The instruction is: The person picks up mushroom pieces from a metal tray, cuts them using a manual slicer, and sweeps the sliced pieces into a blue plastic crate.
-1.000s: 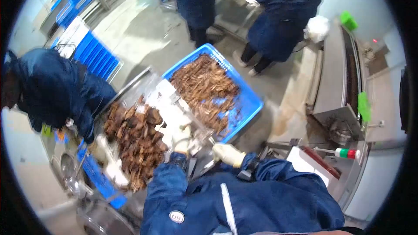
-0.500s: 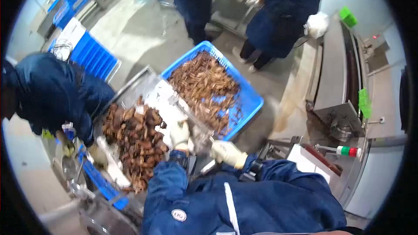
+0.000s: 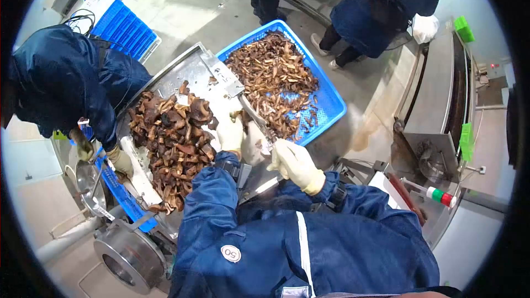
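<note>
My left hand, in a pale glove, is over the white cutting board, fingers curled; what they hold, if anything, is hard to make out. A heap of brown mushrooms lies directly left of it on the metal table. In my gloved right hand is a knife, its blade pointing down and left toward my body, near the table's edge. Just beyond both hands, a blue crate holds many cut mushroom strips.
At the left a co-worker in dark blue leans over the table, a gloved hand at the heap's edge. Two other people stand at the far side. Blue crates are stacked at the back left. A metal machine stands on the right.
The view has shifted, so the crate and table sit differently in it. My right hand is raised slightly and the knife blade shows more plainly. The co-worker's gloved hand now shows by the heap.
</note>
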A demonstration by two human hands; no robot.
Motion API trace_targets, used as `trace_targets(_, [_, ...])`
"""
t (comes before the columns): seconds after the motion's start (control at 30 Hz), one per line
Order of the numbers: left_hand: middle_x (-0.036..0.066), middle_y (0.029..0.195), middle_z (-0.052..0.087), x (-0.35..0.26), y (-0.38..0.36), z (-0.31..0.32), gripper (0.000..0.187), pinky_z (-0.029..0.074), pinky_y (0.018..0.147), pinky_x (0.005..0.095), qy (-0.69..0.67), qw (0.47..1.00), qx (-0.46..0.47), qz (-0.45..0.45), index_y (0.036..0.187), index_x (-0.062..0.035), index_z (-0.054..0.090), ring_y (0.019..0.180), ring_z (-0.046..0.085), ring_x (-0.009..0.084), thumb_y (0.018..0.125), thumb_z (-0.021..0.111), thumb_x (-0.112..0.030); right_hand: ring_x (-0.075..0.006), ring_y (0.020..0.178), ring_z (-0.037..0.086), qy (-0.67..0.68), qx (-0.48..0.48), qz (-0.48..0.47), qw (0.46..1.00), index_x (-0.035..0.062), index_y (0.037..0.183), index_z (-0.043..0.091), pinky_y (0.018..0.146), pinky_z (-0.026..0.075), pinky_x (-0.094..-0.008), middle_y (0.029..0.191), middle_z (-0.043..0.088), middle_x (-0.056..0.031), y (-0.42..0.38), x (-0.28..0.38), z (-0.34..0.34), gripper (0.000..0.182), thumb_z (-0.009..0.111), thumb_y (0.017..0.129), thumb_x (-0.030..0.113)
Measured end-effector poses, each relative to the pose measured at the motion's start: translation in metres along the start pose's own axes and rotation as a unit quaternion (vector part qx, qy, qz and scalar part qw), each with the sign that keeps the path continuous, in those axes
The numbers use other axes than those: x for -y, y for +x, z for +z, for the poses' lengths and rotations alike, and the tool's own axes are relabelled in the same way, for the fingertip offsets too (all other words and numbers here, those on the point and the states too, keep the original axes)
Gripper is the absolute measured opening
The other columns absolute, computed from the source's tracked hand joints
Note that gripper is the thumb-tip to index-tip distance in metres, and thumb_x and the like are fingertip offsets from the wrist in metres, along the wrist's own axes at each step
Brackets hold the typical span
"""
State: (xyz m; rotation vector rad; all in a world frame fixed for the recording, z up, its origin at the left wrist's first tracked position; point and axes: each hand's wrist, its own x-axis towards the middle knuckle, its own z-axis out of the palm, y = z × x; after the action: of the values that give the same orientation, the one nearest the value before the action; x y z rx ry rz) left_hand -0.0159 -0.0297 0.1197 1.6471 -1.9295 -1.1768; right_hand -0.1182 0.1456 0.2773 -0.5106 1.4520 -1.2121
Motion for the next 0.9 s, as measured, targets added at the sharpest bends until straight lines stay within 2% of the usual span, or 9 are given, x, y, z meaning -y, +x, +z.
trace_targets(0.2, [0.008,0.072,0.065,0.066,0.023,0.036,0.014,0.048,0.048,0.0266,-0.049,0.996,-0.014,0.077,0.098,-0.001,0.062,0.054,0.059,0.0102,0.092,0.066,-0.013,-0.0106,0.061,0.055,-0.044,0.052,0.012,0.998,0.0033,0.087,0.061,0.058,0.046,-0.027,0.071,0.06,-0.0036,0.002,-0.116,-0.032,0.036,0.044,0.106,0.028])
trace_targets(0.27, [0.008,0.071,0.065,0.07,0.026,0.036,0.015,0.047,0.047,0.0264,-0.042,0.997,-0.002,0.071,0.098,-0.0006,0.062,0.054,0.06,0.0109,0.092,0.066,-0.013,-0.0104,0.06,0.055,-0.055,0.045,0.06,0.996,0.0038,0.084,0.061,0.058,0.046,-0.0265,0.07,0.06,-0.0029,0.004,-0.105,-0.031,0.036,0.044,0.105,0.028])
trace_targets(0.4, [0.02,0.096,0.071,0.029,0.011,0.013,0.025,0.053,0.078,0.0444,0.032,0.998,0.035,0.038,0.106,-0.0048,0.064,0.087,0.068,0.0393,0.088,0.068,-0.021,-0.0113,0.057,0.053,0.005,-0.003,0.003,1.0,0.003,0.079,0.059,0.058,0.044,-0.0261,0.07,0.061,-0.004,-0.002,0.0,-0.001,0.035,0.046,0.104,0.023])
trace_targets(0.53, [0.016,0.087,0.071,0.039,0.016,0.021,0.017,0.054,0.075,0.0405,-0.062,0.997,0.044,0.011,0.1,-0.0062,0.066,0.082,0.07,0.0316,0.087,0.069,-0.016,-0.0126,0.062,0.056,-0.052,0.048,-0.023,0.997,0.0026,0.079,0.058,0.06,0.046,-0.0288,0.069,0.061,-0.004,0.003,-0.079,-0.022,0.038,0.043,0.105,0.024])
trace_targets(0.57, [0.014,0.085,0.071,0.044,0.017,0.025,0.014,0.054,0.074,0.0378,-0.081,0.996,0.036,0.002,0.098,-0.0062,0.065,0.08,0.07,0.028,0.086,0.07,-0.013,-0.0132,0.064,0.056,-0.071,0.064,0.055,0.994,0.0028,0.079,0.058,0.063,0.047,-0.0297,0.069,0.061,-0.0041,0.004,-0.099,-0.032,0.039,0.041,0.105,0.026])
trace_targets(0.67, [0.016,0.09,0.071,0.041,0.018,0.02,0.02,0.053,0.072,0.0391,-0.051,0.996,0.076,-0.024,0.105,-0.0052,0.064,0.076,0.068,0.0306,0.088,0.068,-0.014,-0.0118,0.066,0.057,-0.09,0.067,0.041,0.993,0.0032,0.075,0.059,0.064,0.047,-0.0291,0.069,0.062,-0.0038,0.009,-0.1,-0.031,0.041,0.043,0.105,0.026])
trace_targets(0.73, [0.017,0.09,0.07,0.026,0.013,0.011,0.022,0.053,0.071,0.0395,-0.009,0.997,0.067,0.024,0.107,-0.0039,0.064,0.075,0.067,0.0314,0.088,0.067,-0.014,-0.0118,0.065,0.057,-0.032,0.05,-0.034,0.998,0.0027,0.074,0.06,0.062,0.047,-0.029,0.068,0.062,-0.004,0.005,-0.06,-0.018,0.04,0.045,0.105,0.025])
trace_targets(0.8, [0.019,0.092,0.07,0.036,0.012,0.015,0.023,0.052,0.071,0.04,0.011,0.993,0.052,0.104,0.109,-0.0024,0.062,0.076,0.067,0.0326,0.089,0.065,-0.013,-0.0119,0.062,0.058,0.026,0.009,-0.007,1.0,0.0016,0.075,0.059,0.061,0.046,-0.0278,0.065,0.061,-0.0051,0.005,-0.004,-0.003,0.037,0.048,0.104,0.022])
trace_targets(0.9, [0.018,0.089,0.069,-0.003,0.002,0.001,0.021,0.051,0.074,0.0401,0.006,0.998,0.066,0.024,0.103,-0.0007,0.063,0.079,0.066,0.0293,0.088,0.067,-0.016,-0.0111,0.061,0.056,-0.024,0.021,-0.057,0.998,0.0019,0.075,0.058,0.059,0.046,-0.0284,0.065,0.06,-0.0046,0.005,-0.033,-0.009,0.035,0.048,0.103,0.021])
